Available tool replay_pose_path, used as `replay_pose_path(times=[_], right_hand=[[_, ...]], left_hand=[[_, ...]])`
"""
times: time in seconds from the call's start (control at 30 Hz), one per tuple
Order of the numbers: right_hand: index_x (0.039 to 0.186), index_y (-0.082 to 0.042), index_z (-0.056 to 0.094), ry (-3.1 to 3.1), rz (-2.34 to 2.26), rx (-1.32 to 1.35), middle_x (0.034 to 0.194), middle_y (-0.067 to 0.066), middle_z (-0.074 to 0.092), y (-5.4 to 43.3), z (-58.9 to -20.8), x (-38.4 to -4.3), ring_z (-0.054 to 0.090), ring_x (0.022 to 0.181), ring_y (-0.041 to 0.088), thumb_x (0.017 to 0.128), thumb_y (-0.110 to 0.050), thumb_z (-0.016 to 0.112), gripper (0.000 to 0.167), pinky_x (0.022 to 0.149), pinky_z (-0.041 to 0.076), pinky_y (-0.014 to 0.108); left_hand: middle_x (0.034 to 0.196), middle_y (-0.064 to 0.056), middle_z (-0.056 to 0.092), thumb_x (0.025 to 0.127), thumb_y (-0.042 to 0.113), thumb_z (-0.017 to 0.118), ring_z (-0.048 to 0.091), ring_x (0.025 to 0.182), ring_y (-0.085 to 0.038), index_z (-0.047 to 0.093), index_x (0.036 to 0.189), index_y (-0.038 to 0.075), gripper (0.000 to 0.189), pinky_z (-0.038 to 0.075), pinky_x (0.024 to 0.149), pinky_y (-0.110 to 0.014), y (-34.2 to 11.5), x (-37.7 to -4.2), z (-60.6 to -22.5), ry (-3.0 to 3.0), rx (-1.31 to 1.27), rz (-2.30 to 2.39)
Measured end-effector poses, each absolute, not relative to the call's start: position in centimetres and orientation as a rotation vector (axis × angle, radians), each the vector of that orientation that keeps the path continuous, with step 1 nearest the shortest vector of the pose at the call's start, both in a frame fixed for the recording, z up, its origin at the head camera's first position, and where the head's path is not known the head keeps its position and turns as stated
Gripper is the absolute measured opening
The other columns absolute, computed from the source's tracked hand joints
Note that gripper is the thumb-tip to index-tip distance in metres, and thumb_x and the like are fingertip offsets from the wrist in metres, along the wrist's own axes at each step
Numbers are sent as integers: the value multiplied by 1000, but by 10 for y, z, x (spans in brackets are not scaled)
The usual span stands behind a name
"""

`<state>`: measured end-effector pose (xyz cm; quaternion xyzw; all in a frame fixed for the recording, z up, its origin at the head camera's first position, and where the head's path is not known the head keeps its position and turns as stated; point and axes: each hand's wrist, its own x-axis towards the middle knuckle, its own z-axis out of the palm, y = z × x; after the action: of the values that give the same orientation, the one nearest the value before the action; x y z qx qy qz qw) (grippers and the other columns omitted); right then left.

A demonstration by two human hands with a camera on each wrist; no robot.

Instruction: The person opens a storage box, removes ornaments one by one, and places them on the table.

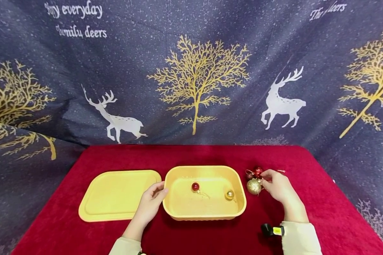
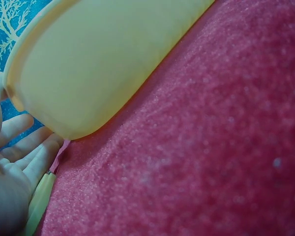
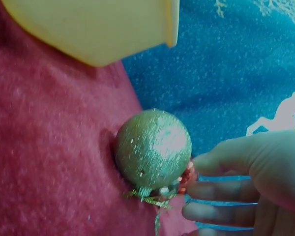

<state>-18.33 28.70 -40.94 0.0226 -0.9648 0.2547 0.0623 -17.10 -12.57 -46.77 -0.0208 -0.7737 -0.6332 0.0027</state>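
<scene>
My left hand [image 1: 151,202] touches the left end of a yellow plastic container [image 1: 207,217], its thumb at the rim and fairly straight fingers along the outer wall in the left wrist view. Inside lie a small red Christmas ball [image 1: 195,186] and a small gold one [image 1: 229,194]. To the right of the container, my right hand [image 1: 279,186] pinches a shiny red Christmas ball [image 1: 258,171] between thumb and finger, partly hidden behind a larger glittery gold ball [image 3: 153,147]. A small dark reddish ball [image 1: 250,175] lies beside these.
A flat yellow lid [image 1: 118,194] lies left of the container. Red cloth [image 1: 207,156] covers the table. Behind it hangs a dark blue curtain [image 1: 166,106] with trees and deer. A short cord end [image 1: 281,171] shows beyond my right hand.
</scene>
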Motion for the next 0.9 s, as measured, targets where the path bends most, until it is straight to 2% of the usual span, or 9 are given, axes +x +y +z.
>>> replay_pose_path(times=[0.27, 0.5, 0.9], right_hand=[[107, 6, 63, -2854, 795, 111, 102, 23, 68, 267, -394, -179, 68, 87, 31, 85, -10, 65, 26, 75, 53, 43], [104, 3, 64, -2789, 838, 200, 98, 17, 70, 251, -391, -179, 68, 83, 26, 85, -9, 66, 23, 72, 53, 35], [106, 1, 65, -2810, 886, 341, 100, 13, 69, 233, -394, -176, 68, 85, 24, 85, -12, 69, 24, 77, 55, 41]], left_hand=[[119, -15, 62, 93, 19, 60, 60, 109, -22, 58, 124, 2, 36, 46, 86, -14, -127, -172, -468, -2425, -66, -1989], [118, -15, 63, 93, 18, 60, 61, 107, -21, 59, 124, 3, 34, 47, 85, -15, -126, -173, -470, -2414, -75, -2001], [119, -17, 61, 93, 20, 60, 60, 109, -24, 57, 126, 1, 38, 48, 88, -21, -127, -172, -470, -2419, -100, -1982]])
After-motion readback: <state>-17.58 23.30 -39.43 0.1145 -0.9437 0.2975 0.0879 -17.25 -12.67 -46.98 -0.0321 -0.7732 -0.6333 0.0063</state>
